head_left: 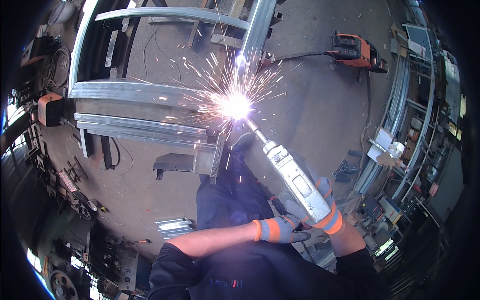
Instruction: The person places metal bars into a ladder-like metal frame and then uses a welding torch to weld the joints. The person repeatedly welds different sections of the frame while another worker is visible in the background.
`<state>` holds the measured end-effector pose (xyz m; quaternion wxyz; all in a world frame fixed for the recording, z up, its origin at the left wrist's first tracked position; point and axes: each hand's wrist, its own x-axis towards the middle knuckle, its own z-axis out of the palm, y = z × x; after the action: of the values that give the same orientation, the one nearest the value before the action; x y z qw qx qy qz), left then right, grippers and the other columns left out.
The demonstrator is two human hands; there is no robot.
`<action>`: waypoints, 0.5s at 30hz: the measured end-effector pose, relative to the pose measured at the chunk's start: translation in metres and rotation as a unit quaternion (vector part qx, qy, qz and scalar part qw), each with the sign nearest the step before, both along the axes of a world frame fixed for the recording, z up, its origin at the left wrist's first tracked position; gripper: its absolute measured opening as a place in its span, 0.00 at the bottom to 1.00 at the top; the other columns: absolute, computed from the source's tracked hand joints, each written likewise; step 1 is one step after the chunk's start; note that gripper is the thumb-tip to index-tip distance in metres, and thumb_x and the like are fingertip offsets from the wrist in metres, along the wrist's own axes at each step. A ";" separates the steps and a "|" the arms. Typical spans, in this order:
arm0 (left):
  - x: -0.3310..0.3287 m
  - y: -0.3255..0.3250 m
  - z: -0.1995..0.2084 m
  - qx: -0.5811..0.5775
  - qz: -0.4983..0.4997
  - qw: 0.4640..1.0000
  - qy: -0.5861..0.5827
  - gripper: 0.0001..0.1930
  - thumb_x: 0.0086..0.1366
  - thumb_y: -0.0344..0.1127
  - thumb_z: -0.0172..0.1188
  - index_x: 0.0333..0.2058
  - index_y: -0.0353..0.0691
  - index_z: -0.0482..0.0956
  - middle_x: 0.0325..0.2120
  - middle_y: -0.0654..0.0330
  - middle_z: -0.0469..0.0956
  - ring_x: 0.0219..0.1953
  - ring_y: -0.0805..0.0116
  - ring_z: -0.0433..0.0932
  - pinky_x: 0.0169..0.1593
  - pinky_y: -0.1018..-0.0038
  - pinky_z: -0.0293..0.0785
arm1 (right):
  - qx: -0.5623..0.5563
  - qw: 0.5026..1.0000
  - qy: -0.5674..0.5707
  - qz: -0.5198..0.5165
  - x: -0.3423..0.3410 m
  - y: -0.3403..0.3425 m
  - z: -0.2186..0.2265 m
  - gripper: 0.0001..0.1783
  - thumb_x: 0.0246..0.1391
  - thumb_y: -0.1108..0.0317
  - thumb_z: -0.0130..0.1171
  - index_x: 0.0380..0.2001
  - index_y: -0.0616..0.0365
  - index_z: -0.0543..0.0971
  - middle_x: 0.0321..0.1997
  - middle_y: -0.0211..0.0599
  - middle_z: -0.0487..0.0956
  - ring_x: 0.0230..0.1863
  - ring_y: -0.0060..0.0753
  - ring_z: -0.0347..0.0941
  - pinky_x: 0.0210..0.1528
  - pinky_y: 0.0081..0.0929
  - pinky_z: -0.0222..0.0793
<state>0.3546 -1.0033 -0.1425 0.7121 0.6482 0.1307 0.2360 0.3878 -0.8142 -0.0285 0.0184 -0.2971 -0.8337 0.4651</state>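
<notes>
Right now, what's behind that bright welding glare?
A metal beam runs into the glare from the left, and a rail comes toward it from the picture's top. The glare washes out whatever is directly behind it, so I can't tell whether they meet.

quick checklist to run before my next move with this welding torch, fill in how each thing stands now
1. Torch grip: ok. The right hand is closed around the welding torch.
2. Gloves: ok. Right hand and left hand both wear grey and orange gloves.
3. Left hand support: cannot tell. It is by the torch's rear end, but contact is unclear.
4. Forearm cover: not ok. The left forearm and right forearm are bare.
5. Weld spot: cannot tell. White glare hides the metal beyond the nozzle.
</notes>
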 end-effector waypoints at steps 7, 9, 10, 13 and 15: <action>-0.006 0.004 0.003 0.123 -0.010 0.992 0.037 0.21 0.78 0.38 0.53 0.65 0.47 0.77 0.62 0.47 0.76 0.56 0.52 0.80 0.59 0.60 0.77 | 0.024 1.000 0.019 0.005 0.009 -0.004 -0.009 0.24 0.50 0.73 0.71 0.53 0.51 0.85 0.61 0.46 0.79 0.36 0.38 0.84 0.29 0.30 0.78; -0.001 0.000 -0.001 0.050 0.043 0.998 -0.020 0.22 0.74 0.35 0.54 0.66 0.49 0.76 0.57 0.46 0.77 0.52 0.50 0.80 0.54 0.58 0.78 | 0.025 0.999 0.017 0.011 0.009 -0.005 -0.009 0.24 0.50 0.73 0.71 0.53 0.52 0.85 0.60 0.46 0.79 0.35 0.39 0.84 0.28 0.30 0.78; 0.003 -0.003 -0.003 0.020 0.102 0.993 -0.061 0.26 0.71 0.32 0.55 0.67 0.53 0.74 0.53 0.44 0.76 0.49 0.46 0.81 0.50 0.57 0.79 | 0.015 1.000 0.017 0.002 0.009 -0.005 -0.009 0.24 0.50 0.73 0.71 0.53 0.52 0.85 0.60 0.46 0.79 0.35 0.39 0.84 0.28 0.30 0.78; 0.011 -0.012 -0.011 -0.048 0.107 0.990 -0.071 0.23 0.73 0.40 0.58 0.65 0.47 0.77 0.55 0.45 0.79 0.54 0.51 0.80 0.55 0.59 0.77 | -0.020 1.000 0.009 -0.009 0.007 -0.005 -0.007 0.23 0.51 0.73 0.71 0.53 0.53 0.85 0.60 0.46 0.80 0.34 0.39 0.84 0.28 0.30 0.77; 0.015 -0.016 -0.015 -0.059 0.088 0.993 -0.061 0.23 0.76 0.47 0.59 0.63 0.42 0.79 0.58 0.47 0.80 0.59 0.54 0.79 0.61 0.61 0.75 | -0.024 1.000 0.009 -0.012 0.006 -0.005 -0.005 0.23 0.51 0.73 0.71 0.53 0.54 0.84 0.60 0.46 0.80 0.33 0.38 0.84 0.28 0.30 0.77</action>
<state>0.3697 -1.0195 -0.1571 0.7319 0.5757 0.1575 0.3287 0.3941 -0.8187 -0.0338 0.0241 -0.3030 -0.8186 0.4873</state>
